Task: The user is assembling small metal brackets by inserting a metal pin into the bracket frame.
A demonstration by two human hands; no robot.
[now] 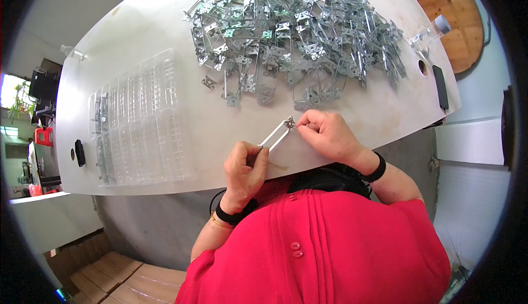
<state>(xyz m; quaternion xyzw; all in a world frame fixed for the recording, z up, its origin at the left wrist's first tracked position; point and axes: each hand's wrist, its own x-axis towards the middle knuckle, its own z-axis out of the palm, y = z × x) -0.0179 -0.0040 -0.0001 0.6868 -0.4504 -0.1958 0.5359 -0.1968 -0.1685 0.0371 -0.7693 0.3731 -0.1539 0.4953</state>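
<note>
Between my two hands, above the near edge of the table, is a narrow metal bracket [274, 133] with two long parallel bars and a small plate at the far end. My left hand [245, 169] is closed, its thumb and fingers pinching the near end of the bracket. At the far end plate, my right hand [328, 135] is closed with thumb and forefinger pressed together on the plate's edge. Whether a smaller piece sits between those fingertips is hidden. Beyond the hands lies a large tangled heap of similar metal brackets [308, 34].
Left of me, a clear plastic compartment tray [144, 122] holds a column of metal pieces on its left side. A clear bottle [426, 36] lies at the far right, near a dark flat object [440, 87]. The white table [214, 131] curves around at both sides.
</note>
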